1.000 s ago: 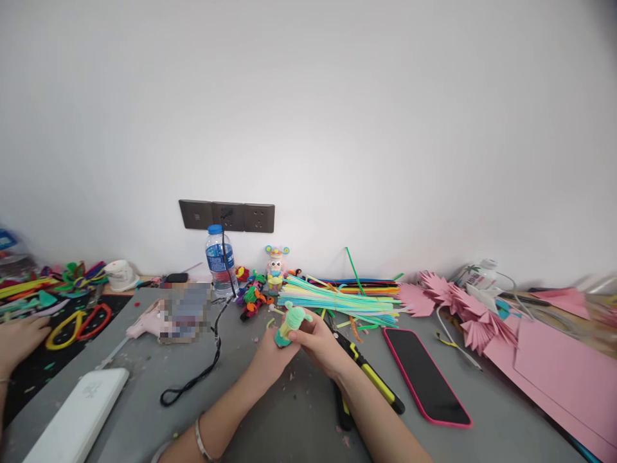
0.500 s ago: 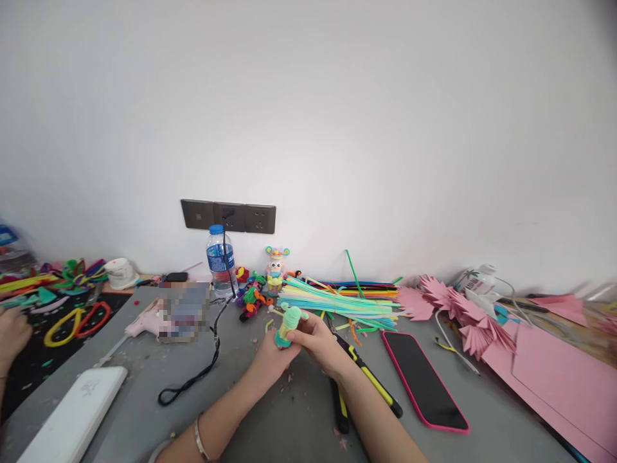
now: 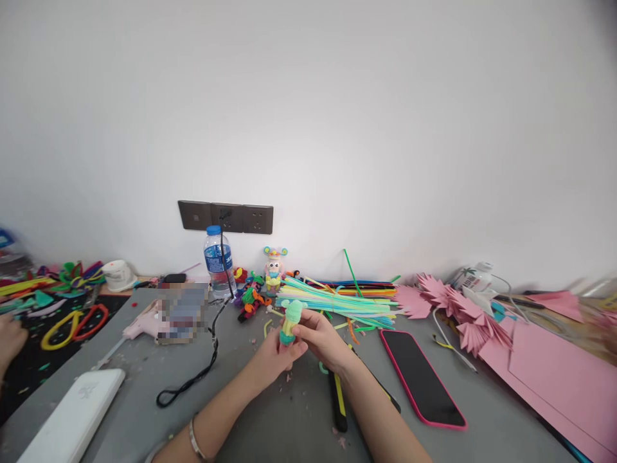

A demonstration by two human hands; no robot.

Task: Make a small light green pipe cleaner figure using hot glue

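Observation:
A small pipe-cleaner figure (image 3: 292, 319) in mint green, with a yellow middle and a teal base, is held upright over the table. My left hand (image 3: 272, 355) grips its lower part from the left. On the other side, my right hand (image 3: 319, 337) has its thumb against the figure, its fingers curled behind. Below my right forearm lie pliers with black and yellow handles (image 3: 339, 402), partly hidden by the arm. Behind the hands stands a finished-looking doll (image 3: 273, 269) with round ears and big eyes, beside a bundle of pastel pipe cleaners (image 3: 337, 297).
A phone (image 3: 424, 379) and pink paper (image 3: 562, 366) lie to the right. Leftward are a water bottle (image 3: 219, 260), a black cord (image 3: 212, 366), a pink glue gun (image 3: 144, 323), a white power bank (image 3: 74, 415) and scissors (image 3: 74, 326). Another person's hand (image 3: 12, 341) is at far left.
The figure is tipped up slightly more upright, and both hands have turned a little around it. The view has shifted slightly. At far left, the other person's hand shows a bit less.

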